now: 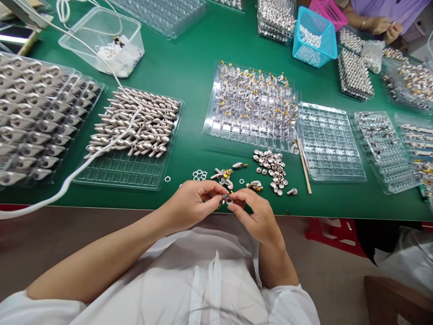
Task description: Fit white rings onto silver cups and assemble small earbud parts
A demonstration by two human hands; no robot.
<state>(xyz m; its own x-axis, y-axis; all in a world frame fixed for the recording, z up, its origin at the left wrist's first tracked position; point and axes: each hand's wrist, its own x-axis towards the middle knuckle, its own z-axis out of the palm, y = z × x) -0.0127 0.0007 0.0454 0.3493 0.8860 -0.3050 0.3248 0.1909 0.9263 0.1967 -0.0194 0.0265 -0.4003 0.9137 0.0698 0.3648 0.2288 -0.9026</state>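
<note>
Two bare hands observed, brought together just beyond the near edge of the green table (189, 67); clock directions below are taken from the point where they meet. Left hand (194, 205): thumb and fingers pinched on the small work (229, 201). Right hand (259, 214): thumb and fingertips likewise pinched on it, at the side where a round, ring-like end shows. Fingertips cover much of it; whether it is one part or two cannot be told. At 12 o'clock, close by, a loose cluster of grey parts (225, 176) with orange tabs. At 10, near the left hand, several white rings (199, 175) lie flat. At 2, a heap of small round caps (278, 176); farther out, between 2 and 3, a thin wooden stick (306, 174) at a slant. At 1, a clear tray (216, 128) bearing many orange-tabbed parts; well beyond it, same bearing, a blue basket (314, 58) with white pieces inside. At 10, farther off, a ribbed tray (115, 175) stacked with slender beige parts, a white cable (84, 166) lying across them. Between 10 and 11, a clear tub (79, 48) containing small white pieces. Between 1 and 2, at far range, another person's hands (382, 29) close together.
</note>
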